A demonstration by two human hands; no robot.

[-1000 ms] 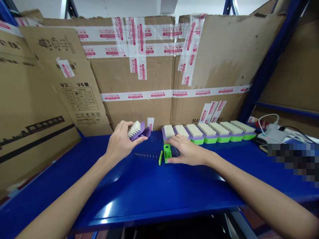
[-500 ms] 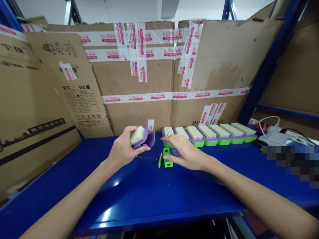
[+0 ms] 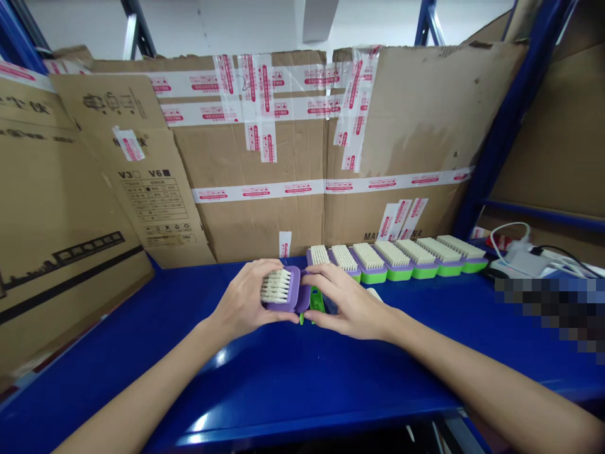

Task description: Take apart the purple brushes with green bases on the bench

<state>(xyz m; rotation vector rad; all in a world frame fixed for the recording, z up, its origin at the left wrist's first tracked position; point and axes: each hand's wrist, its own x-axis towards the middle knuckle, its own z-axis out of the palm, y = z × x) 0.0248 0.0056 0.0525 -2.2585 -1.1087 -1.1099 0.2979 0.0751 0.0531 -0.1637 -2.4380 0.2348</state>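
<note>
My left hand (image 3: 248,293) is closed around a scrubbing brush (image 3: 278,287) with cream bristles and a purple base, tilted so the bristles face left and toward me. On its right side a second purple plastic piece (image 3: 304,297) sits against the base; whether the two are joined cannot be made out. My right hand (image 3: 345,301) reaches over with fingertips and thumb at either end of that purple piece, closed on it. Behind the fingers a green plastic part (image 3: 316,301) with holes lies on the blue table, partly hidden. A pale object (image 3: 374,294) shows behind my right hand.
Several finished-looking brushes (image 3: 397,253) with green and purple bases stand in a row at the back, bristles up. Taped cardboard (image 3: 265,221) walls the rear and left of the blue table (image 3: 312,378). White cables and a plug (image 3: 517,255) lie at right.
My left hand has moved right and slightly down with the brush, turning it. My right hand has gone from over the green parts to the purple piece. The camera view has shifted slightly.
</note>
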